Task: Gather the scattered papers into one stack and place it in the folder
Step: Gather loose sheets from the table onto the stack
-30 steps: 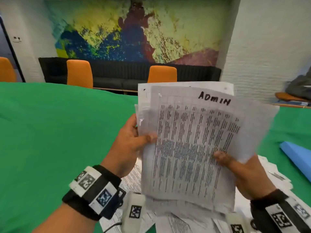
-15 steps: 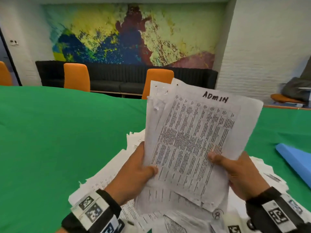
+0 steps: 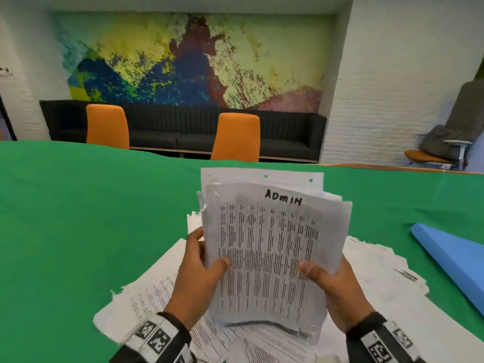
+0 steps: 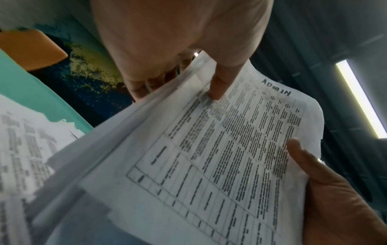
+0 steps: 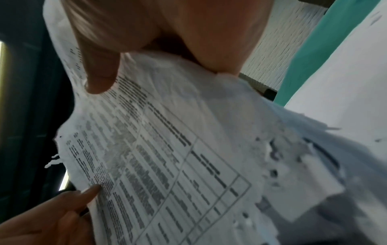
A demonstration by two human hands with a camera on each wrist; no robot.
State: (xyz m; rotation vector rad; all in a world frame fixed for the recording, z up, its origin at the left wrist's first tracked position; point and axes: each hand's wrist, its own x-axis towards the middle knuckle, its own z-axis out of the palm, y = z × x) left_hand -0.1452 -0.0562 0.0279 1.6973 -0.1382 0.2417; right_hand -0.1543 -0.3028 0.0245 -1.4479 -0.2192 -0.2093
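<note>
Both hands are clamped on the stack of papers (image 3: pixel 272 255): left hand (image 3: pixel 199 279) pinching its left edge, right hand (image 3: pixel 332 281) its right edge, thumbs on the front sheet. The stack is held upright above the loose sheets (image 3: pixel 146 297) on the green bench (image 3: pixel 78 218), with the blue folder (image 3: pixel 455 260) off to the stack's right. Thin floppy paper with ragged edges looks slippery, so I'd grip low on both sides.

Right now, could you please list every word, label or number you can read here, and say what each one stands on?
"ADMIN": handwritten in black at the top of the front sheet of the held stack.
Printed table on that sheet: too blurred to read.
Print on the loose papers on the table: too small to read.
Wristband markers: square patterns, no text.
</note>
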